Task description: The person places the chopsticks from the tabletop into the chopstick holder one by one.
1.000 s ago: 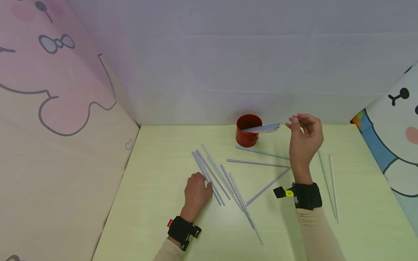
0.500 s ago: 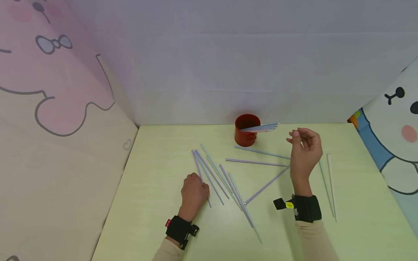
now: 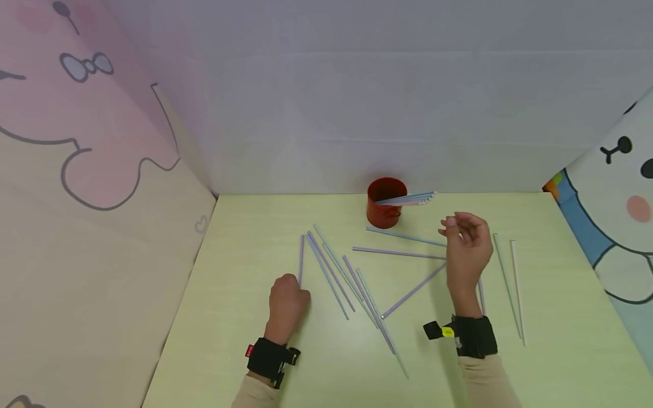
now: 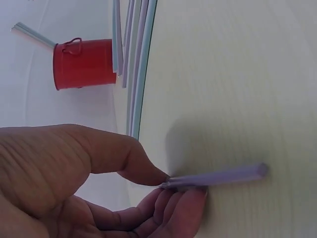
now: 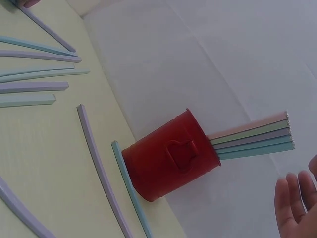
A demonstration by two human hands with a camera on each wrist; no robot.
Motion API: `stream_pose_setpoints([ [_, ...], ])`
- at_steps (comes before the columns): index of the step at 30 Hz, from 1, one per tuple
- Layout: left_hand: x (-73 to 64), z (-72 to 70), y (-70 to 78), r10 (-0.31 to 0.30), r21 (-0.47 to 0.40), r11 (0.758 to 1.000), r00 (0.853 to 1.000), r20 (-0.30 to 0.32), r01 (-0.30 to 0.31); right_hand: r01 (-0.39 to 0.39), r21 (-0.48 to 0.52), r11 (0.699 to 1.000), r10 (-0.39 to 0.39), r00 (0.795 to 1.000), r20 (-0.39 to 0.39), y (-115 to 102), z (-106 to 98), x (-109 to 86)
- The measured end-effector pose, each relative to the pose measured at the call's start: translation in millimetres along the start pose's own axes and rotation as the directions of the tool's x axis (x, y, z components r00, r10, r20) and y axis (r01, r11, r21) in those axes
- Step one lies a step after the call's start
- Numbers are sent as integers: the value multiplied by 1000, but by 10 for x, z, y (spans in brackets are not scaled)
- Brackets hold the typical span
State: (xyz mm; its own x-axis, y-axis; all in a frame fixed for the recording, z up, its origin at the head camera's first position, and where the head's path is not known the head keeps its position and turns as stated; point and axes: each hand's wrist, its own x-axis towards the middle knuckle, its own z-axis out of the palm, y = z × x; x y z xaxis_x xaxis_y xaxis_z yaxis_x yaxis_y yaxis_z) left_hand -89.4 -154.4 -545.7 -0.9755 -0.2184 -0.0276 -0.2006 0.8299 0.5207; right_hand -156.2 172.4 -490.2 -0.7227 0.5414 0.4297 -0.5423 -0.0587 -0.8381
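Observation:
My left hand (image 3: 287, 306) pinches a thin purple straw (image 3: 301, 258) between thumb and fingers, low over the left of the table. In the left wrist view, one end of this straw (image 4: 228, 175) sticks out past the fingertips. My right hand (image 3: 466, 255) is raised to the right of the red bucket (image 3: 384, 216), fingers loosely bent and nothing held. A bundle of pastel straws (image 5: 252, 136) leans out over the bucket's rim towards that hand. Several purple, blue and pale green straws (image 3: 331, 266) lie slantwise to the right of my left hand.
Below the bucket lie a blue straw (image 3: 403, 235) and a purple straw (image 3: 395, 253). Another purple straw (image 3: 413, 292) slants towards my right hand. To the right lie a green straw (image 3: 505, 277) and a white straw (image 3: 517, 289). A pale wall cloth (image 3: 326, 113) stands behind the table.
My left hand has drawn the purple straw leftwards and away from the other straws, turning it more upright in the head view. My right hand has come down from beside the bucket, still holding nothing.

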Motion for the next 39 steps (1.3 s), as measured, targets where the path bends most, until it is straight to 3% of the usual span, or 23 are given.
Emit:
stream_pose_setpoints([
  [7,14,-15,-46,-7,0,1000,1000,1,7,-50,40,998,49,998,27,-18,-1,-74],
  [15,2,-55,-17,3,-25,1000,1000,-22,-3,-69,13,998,68,996,52,25,-11,-168],
  [30,-37,-62,154,138,-82,986,988,-70,-143,-95,-29,995,97,992,83,56,59,-282],
  [35,-64,-76,274,201,-103,973,978,-55,-206,-106,-45,993,110,988,105,72,94,-342],
  [39,-89,-81,352,257,-102,959,963,-78,-264,-115,-69,991,123,982,142,76,133,-390],
])
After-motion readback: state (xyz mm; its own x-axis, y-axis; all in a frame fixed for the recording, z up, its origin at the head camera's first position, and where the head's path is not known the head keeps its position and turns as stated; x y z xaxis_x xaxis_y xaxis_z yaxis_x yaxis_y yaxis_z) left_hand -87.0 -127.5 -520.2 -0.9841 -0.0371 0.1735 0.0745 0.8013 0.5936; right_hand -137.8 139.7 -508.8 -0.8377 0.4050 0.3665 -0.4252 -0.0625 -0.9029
